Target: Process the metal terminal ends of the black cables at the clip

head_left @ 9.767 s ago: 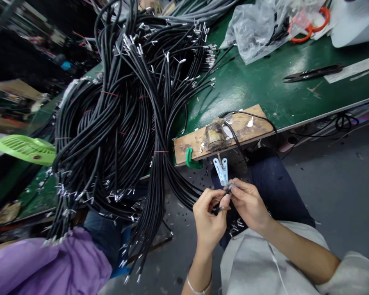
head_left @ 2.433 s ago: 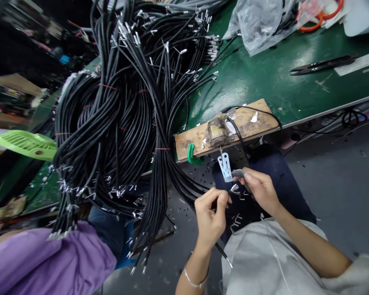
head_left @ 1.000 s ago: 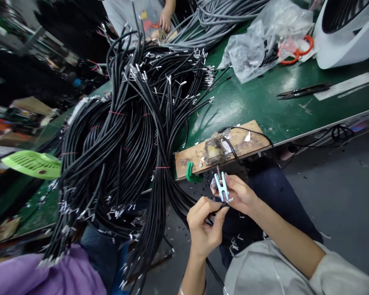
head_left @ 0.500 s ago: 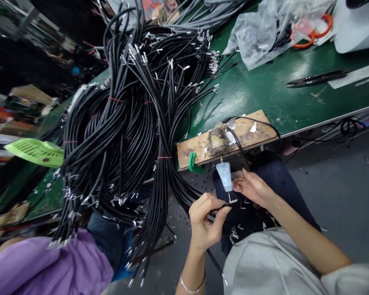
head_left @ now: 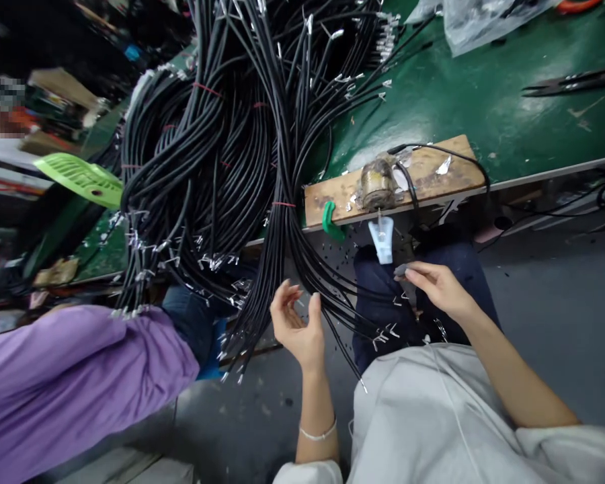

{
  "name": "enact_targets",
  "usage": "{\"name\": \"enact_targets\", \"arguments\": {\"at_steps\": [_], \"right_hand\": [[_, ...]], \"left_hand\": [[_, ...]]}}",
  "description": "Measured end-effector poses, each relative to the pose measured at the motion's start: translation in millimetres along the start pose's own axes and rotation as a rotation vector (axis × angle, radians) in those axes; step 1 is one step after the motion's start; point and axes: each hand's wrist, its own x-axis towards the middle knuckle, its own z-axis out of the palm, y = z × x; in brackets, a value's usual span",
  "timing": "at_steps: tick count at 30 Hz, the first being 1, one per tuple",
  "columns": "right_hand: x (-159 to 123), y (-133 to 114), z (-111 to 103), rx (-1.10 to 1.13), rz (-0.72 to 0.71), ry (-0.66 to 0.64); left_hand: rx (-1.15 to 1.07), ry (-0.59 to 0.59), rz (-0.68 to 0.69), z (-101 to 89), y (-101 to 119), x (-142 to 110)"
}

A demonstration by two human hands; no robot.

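My left hand is raised with thumb and fingers apart, beside a hanging bundle of black cables with stripped silvery ends. Nothing shows in its grasp. My right hand pinches a small dark grey piece, too small to name. Just above and left of that hand, a light blue tapered piece sits on the shaft of a small, grimy motor. The motor is fixed to a wooden board at the table's edge. Several cable ends lie across my lap.
A green clamp grips the board's left end. Large coils of black cable cover the green table at left, near a lime-green fan-like object. Pliers and a plastic bag lie at right. A person in a purple top sits at left.
My left hand has let go of the black cable end at the blue piece's rod and moved left, its fingers opening. The right hand remains near the blue piece. The camera view has shifted.
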Motion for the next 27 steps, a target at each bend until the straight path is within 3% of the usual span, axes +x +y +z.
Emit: {"name": "enact_targets", "arguments": {"at_steps": [2,3,7,10,12,17,22,27], "right_hand": [[1.0,16.6,-4.9,-0.161,0.005,0.024],[1.0,25.1,-6.6,-0.235,0.012,0.029],[-4.9,47.9,-7.3,-0.346,0.075,-0.027],[-18.2,46.0,-4.9,-0.308,0.104,-0.149],[-30.6,39.1,-5.6,-0.277,0.143,-0.251],[-45.7,37.7,-19.2,-0.362,0.261,-0.394],[-39.6,45.1,-17.6,-0.466,0.273,-0.413],[-56.3,7.2,1.8,-0.515,0.247,-0.417]], "left_hand": [[-0.164,0.14,-0.296,1.4,-19.4,-15.8],[-0.277,0.121,-0.459,4.5,-27.1,-24.9],[-0.506,-0.14,-0.808,21.8,-35.3,-58.3],[-0.858,-0.361,-1.056,27.4,-22.3,-70.9],[-1.056,-0.441,-1.165,26.5,-12.2,-74.2],[-1.181,-0.517,-1.17,22.8,-6.3,-77.8],[-1.213,-0.525,-1.133,13.4,-14.2,-82.5],[-1.279,-0.616,-1.18,-11.0,0.1,-83.6]]}}
